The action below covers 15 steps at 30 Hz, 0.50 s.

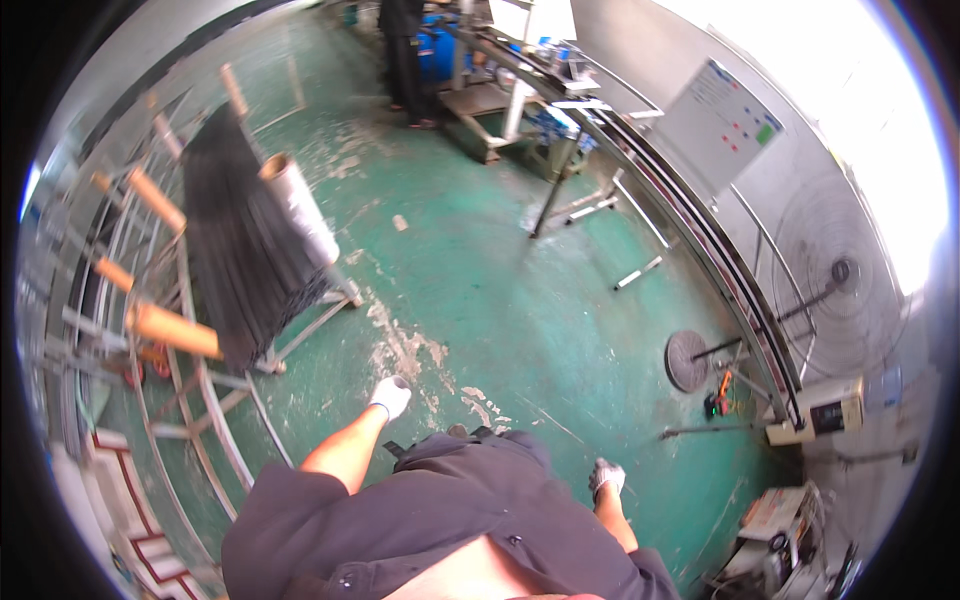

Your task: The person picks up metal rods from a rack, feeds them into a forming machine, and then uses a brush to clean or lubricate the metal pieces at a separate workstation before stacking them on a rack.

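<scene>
My left hand [392,396], in a white knit glove, hangs in front of my body over the green floor, its fingers curled and nothing seen in them. The nearest thing to it is a metal rack [225,420] bearing a thick bundle of long black strips [240,255]. Lower at the right, my right hand [606,476] wears a white glove with a greyish part. Its fingers are also curled, with no object visible, and it touches nothing.
A roll of clear film [300,210] leans beside the strips, and cardboard tubes [176,330] jut from the rack. Along the right runs a long metal track [697,217] on legs. Near it stand a large fan [840,270] and boxes [784,510]. A person [405,60] stands far ahead.
</scene>
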Each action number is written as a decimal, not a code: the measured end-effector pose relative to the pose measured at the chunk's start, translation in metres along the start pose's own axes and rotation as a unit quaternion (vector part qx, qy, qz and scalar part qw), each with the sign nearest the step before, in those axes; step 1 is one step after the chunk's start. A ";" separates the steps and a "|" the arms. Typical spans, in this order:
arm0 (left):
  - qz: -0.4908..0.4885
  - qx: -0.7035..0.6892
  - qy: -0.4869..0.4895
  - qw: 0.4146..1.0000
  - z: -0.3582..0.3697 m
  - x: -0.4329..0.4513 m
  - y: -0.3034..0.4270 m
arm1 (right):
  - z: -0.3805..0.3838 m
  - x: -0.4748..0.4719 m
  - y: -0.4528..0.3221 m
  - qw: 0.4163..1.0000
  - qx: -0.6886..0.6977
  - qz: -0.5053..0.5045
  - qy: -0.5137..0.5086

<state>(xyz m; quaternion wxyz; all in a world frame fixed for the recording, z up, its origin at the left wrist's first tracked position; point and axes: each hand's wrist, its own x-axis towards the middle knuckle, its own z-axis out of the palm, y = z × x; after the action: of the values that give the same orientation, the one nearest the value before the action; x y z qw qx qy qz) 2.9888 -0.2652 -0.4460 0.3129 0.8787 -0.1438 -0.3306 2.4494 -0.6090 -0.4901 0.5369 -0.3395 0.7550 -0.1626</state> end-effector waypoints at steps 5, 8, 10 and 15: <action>-0.017 -0.095 0.051 0.994 -0.041 0.100 0.060 | 0.029 -0.007 0.029 0.565 -0.768 -0.170 -0.249; -0.025 -0.073 0.094 0.993 -0.016 0.162 0.006 | 0.104 -0.008 -0.020 0.683 -0.675 -0.044 -0.277; -0.068 0.017 0.004 0.998 -0.001 0.187 -0.038 | 0.163 0.004 -0.075 0.698 -0.654 -0.017 -0.290; -0.031 0.099 -0.123 0.987 -0.028 0.309 -0.014 | 0.308 0.048 -0.294 0.850 -0.480 -0.176 -0.125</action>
<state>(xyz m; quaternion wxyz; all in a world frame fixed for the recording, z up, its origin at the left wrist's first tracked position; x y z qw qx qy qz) 3.2367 -0.3836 -0.5902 0.1936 0.8621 -0.1864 -0.4297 2.8235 -0.8160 -0.4584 0.3592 -0.6996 0.5931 0.1726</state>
